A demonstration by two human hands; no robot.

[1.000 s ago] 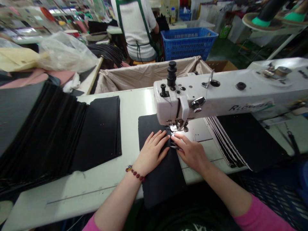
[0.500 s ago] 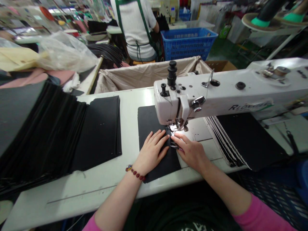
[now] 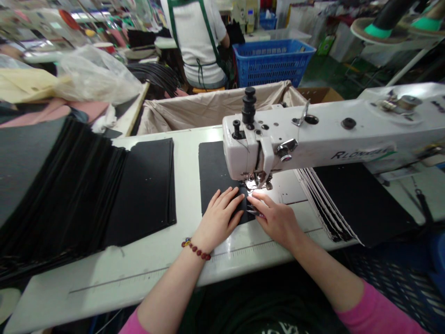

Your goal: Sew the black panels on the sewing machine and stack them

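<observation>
A black sheet panel (image 3: 216,169) lies flat on the sewing machine's bed, its right edge under the presser foot (image 3: 256,180). My left hand (image 3: 222,213) rests flat on the panel's near part, fingers stretched out and slightly apart. Close beside it, my right hand (image 3: 276,218) is closed around a pair of thread snips (image 3: 253,211), whose pointed blades stick out to the left over the panel. The right fingertips touch down at the panel's right edge, just in front of the needle area. The snips' handles are hidden in my palm.
Black panels (image 3: 142,185) lie piled on the table's left side. Another stack of panels (image 3: 361,199) with pale edges sits on the right. The white sewing machine (image 3: 313,134) spans the right half. Beyond are a cloth-lined bin (image 3: 194,111), a blue basket (image 3: 273,65) and a seated person (image 3: 200,46).
The black panel has slid away from me under the presser foot; its near edge now ends by my fingers. Both hands stay in nearly the same place.
</observation>
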